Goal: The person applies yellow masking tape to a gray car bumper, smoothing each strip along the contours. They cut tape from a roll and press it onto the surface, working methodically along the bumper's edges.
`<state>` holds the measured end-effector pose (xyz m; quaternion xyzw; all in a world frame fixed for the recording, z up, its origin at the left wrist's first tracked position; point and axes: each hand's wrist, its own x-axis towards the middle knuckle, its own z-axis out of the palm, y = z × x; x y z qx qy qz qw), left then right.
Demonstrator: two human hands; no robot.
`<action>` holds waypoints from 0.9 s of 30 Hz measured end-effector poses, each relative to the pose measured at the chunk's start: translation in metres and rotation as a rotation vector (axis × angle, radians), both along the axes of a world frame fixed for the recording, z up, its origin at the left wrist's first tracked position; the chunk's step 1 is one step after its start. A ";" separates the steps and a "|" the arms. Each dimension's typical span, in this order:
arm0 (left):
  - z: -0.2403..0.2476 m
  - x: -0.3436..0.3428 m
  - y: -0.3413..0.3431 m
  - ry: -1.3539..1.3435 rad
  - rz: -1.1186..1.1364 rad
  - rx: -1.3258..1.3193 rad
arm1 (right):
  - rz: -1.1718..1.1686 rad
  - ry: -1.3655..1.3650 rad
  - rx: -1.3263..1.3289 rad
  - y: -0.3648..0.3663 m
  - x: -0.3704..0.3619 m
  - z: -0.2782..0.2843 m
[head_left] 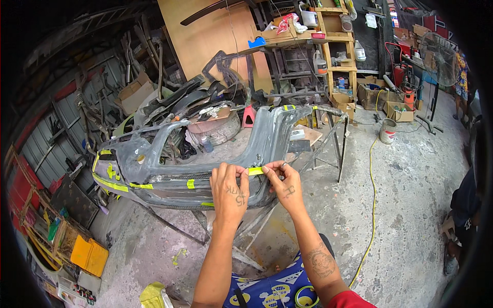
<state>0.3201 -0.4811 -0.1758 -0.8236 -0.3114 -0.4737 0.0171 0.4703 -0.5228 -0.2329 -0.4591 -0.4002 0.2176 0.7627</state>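
Between my two hands a short strip of yellow-green tape (256, 171) is stretched level, just at the near edge of a grey car bumper (251, 153). My left hand (229, 190) pinches the strip's left end with thumb and forefinger. The right end is pinched by my right hand (285, 186) in the same way. Whether the strip touches the bumper, I cannot tell. The bumper rests on a metal stand (340, 146). More pieces of the same tape (191, 184) stick along its front and left end. Its surface looks sanded and patchy.
A yellow cord (373, 205) runs along the concrete floor at right, near a paint can (387, 131). Car parts are heaped behind the bumper. At the right edge sits a person (465, 197). A yellow crate (88, 255) stands at left, a fan (439, 59) at far right.
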 end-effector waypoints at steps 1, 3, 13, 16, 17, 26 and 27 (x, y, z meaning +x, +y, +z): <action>0.000 0.000 0.000 0.000 0.001 0.000 | -0.017 -0.025 0.009 0.000 -0.001 0.000; 0.000 -0.001 0.000 0.011 0.013 -0.001 | -0.034 -0.049 0.017 -0.001 -0.003 0.000; 0.001 0.000 -0.002 -0.023 -0.002 -0.032 | -0.228 -0.225 0.062 0.003 -0.008 -0.005; 0.001 -0.001 -0.002 -0.032 -0.014 -0.045 | -0.229 -0.230 0.105 0.006 -0.006 -0.009; 0.001 -0.002 -0.001 -0.041 -0.018 -0.038 | -0.211 -0.223 0.106 0.006 -0.006 -0.010; -0.001 0.001 0.002 -0.042 -0.034 -0.055 | -0.091 -0.036 0.046 0.002 -0.007 -0.014; -0.001 0.000 0.002 -0.047 -0.044 -0.062 | -0.088 -0.035 0.046 0.002 -0.008 -0.013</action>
